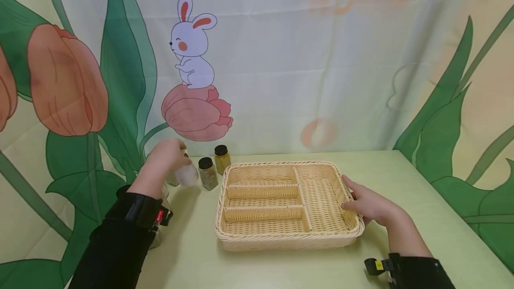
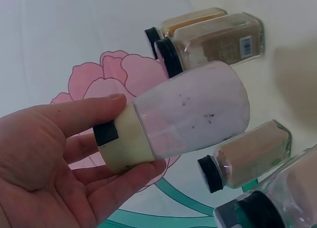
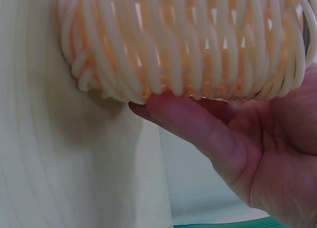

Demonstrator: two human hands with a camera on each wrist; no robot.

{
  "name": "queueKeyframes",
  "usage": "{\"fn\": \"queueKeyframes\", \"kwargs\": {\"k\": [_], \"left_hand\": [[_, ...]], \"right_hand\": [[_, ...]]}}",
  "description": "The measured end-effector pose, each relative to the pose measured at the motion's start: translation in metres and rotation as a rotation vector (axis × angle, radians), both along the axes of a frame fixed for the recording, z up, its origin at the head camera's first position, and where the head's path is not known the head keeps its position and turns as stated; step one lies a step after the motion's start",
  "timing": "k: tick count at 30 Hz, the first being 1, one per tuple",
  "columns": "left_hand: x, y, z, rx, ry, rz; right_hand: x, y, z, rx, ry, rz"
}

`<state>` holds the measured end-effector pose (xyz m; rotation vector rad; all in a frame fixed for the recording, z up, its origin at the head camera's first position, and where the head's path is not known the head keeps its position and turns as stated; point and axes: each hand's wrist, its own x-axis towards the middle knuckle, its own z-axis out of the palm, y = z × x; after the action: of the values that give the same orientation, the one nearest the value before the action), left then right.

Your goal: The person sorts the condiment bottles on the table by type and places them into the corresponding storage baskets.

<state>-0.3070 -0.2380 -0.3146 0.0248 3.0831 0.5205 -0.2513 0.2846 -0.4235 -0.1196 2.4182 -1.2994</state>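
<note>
My left hand (image 1: 162, 160) grips a whitish seasoning bottle (image 2: 198, 112) by its cream-coloured cap, thumb on one side and fingers on the other. In the head view the bottle leans, cap end up, beside the black-capped spice jars. Toward the right, a woven basket (image 1: 321, 191) with several compartments and bare floors sits on the table. My right hand (image 1: 371, 204) holds its right side, with fingers over the rim; the right wrist view shows a thumb pressed against the basket's woven wall (image 3: 188, 45).
A brown spice jar (image 1: 208, 177) and a yellow spice jar (image 1: 222, 160) stand behind the basket's left corner. More jars, such as a glass jar (image 1: 155, 239), are partly hidden by the left arm. A curtain (image 1: 273, 79) with printed flowers hangs along the table's back edge.
</note>
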Motion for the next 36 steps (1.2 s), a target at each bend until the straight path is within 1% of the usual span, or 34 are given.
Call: {"fn": "queueKeyframes", "kwargs": {"k": [4,7,16,22,29,36], "left_hand": [[0.003,-0.001,0.010,-0.001,0.002,-0.007],[0.003,-0.005,0.014,-0.013,0.013,-0.019],[0.005,-0.009,0.020,0.038,0.020,0.022],[0.004,-0.005,0.022,0.092,0.012,0.043],[0.005,0.005,0.025,0.101,0.062,0.032],[0.006,0.012,0.031,0.058,0.079,0.032]], "right_hand": [[0.000,-0.001,0.001,0.001,0.001,-0.004],[0.000,-0.001,0.001,0.003,0.008,0.004],[0.000,0.001,-0.002,0.014,0.021,0.007],[0.000,0.002,-0.002,0.014,0.018,0.006],[0.000,0.001,-0.001,0.007,0.010,0.008],[0.001,0.001,0.000,0.010,0.021,0.006]]}}
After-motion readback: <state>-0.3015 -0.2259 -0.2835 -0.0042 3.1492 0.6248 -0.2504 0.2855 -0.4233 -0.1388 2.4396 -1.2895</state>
